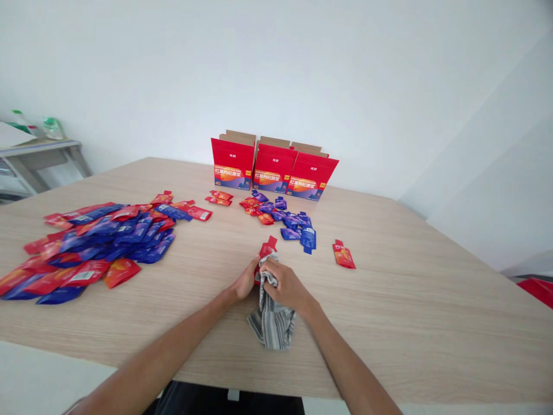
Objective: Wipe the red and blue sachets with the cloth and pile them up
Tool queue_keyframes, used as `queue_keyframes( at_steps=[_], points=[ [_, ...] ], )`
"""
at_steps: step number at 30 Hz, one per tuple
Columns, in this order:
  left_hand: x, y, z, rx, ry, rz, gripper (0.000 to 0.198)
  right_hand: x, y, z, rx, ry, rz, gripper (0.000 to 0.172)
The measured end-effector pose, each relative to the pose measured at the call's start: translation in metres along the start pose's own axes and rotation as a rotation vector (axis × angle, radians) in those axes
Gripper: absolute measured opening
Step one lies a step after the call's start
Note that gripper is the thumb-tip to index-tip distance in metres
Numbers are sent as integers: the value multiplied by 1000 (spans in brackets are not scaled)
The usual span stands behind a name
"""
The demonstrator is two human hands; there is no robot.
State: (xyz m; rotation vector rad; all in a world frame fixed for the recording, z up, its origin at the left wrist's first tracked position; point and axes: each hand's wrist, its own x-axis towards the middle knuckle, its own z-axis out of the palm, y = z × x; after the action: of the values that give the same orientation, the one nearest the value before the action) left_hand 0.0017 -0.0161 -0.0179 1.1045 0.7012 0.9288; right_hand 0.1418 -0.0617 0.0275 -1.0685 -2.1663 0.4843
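My left hand (247,279) is closed on a red sachet (268,245), whose spout end points away from me. A grey striped cloth (276,325) is bunched in my right hand (286,283) and pressed against the sachet's face. The cloth's loose end hangs down towards the table's near edge. Most of the sachet is hidden behind the cloth and my fingers. To the right, a single red sachet (344,255) lies on its own. Beyond my hands is a loose group of red and blue sachets (291,220).
A large heap of red and blue sachets (129,230) covers the left of the wooden table (410,323). Three open red boxes (272,167) stand in a row at the back by the wall. A side table (38,150) with bottles is at far left.
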Motion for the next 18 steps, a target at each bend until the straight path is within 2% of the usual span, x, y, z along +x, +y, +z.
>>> queue_keyframes(
  at_steps=[2, 4, 10, 12, 14, 18],
  points=[
    [0, 4, -1, 12, 33, 5, 56, -2, -3, 1, 2, -53, -25, 24],
    [-1, 5, -1, 20, 14, 15, 55, -3, -3, 1, -16, -28, -20, 24],
    [-6, -3, -3, 93, -191, 11, 49, -1, 7, -6, -84, 361, 101, 15],
    [-6, -4, -2, 67, -210, -21, 52, -1, 9, -6, -87, 395, 118, 14],
    [-5, -4, -1, -3, -171, -45, 53, -2, 7, -5, -65, 316, 93, 16],
    [-1, 1, 0, -205, -20, -70, 47, -4, 0, 1, -23, 17, -7, 21]
  ],
)
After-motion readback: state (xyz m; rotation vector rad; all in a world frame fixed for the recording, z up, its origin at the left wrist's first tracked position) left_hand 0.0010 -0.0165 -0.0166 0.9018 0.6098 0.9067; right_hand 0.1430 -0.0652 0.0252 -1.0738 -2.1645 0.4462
